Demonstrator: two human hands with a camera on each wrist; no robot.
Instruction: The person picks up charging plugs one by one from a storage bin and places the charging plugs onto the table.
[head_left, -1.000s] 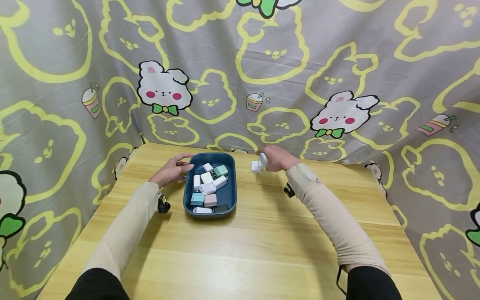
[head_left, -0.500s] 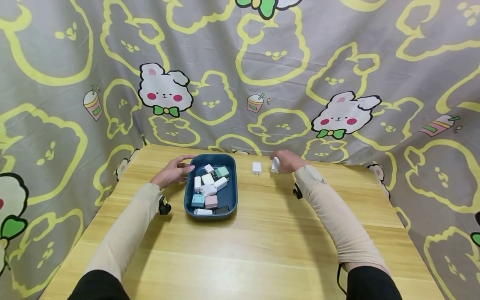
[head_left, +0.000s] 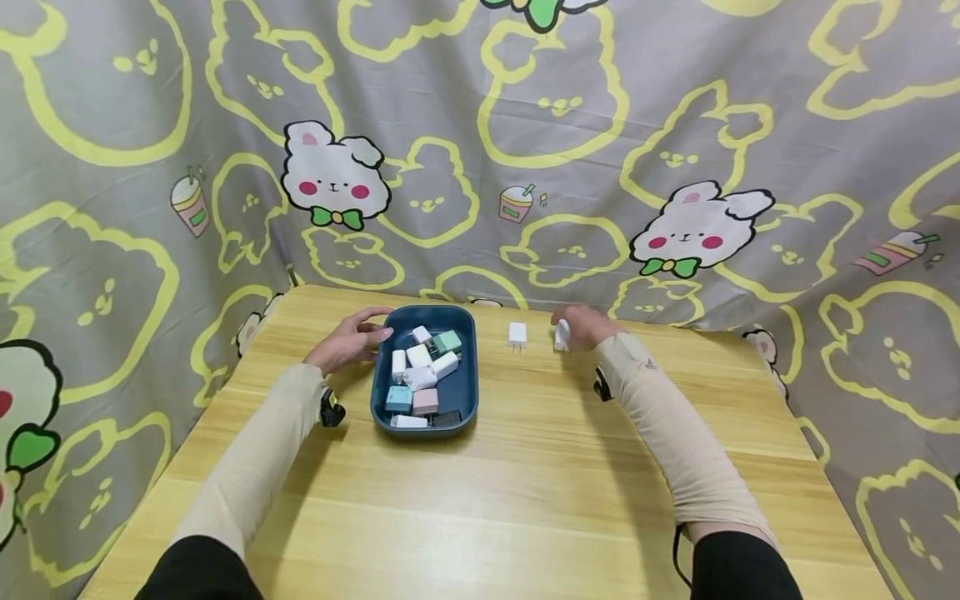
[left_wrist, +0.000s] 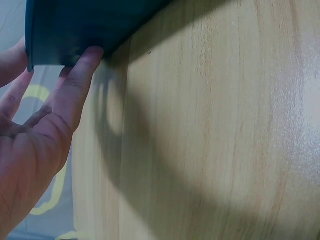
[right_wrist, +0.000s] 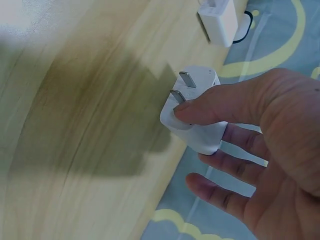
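Note:
In the head view, a blue plastic tub (head_left: pixel 468 375) holds several phone charger plugs in white, mint, light blue, pink and black. My left hand (head_left: pixel 347 342) is at its upper left side. The left wrist view shows fingers (left_wrist: pixel 75 87) against the tub's outer wall (left_wrist: pixel 60 30), with another digit by the rim; its tip is hidden. My right hand (head_left: pixel 587 327) pinches a white charger plug (right_wrist: pixel 187 125), thumb beside its two metal prongs. That plug is at the table surface near the back edge. Left of it, another white charger plug (head_left: pixel 517 334) lies on the table.
The wooden table (head_left: pixel 480 517) reaches back to a grey curtain (head_left: pixel 450 100) printed with bears and rabbits. The curtain hangs close behind the plugs. A cable shows by the right forearm.
The right hand has left one white plug on the table and moved right with the other one, lowering it to the surface. The left hand has stayed at the tub.

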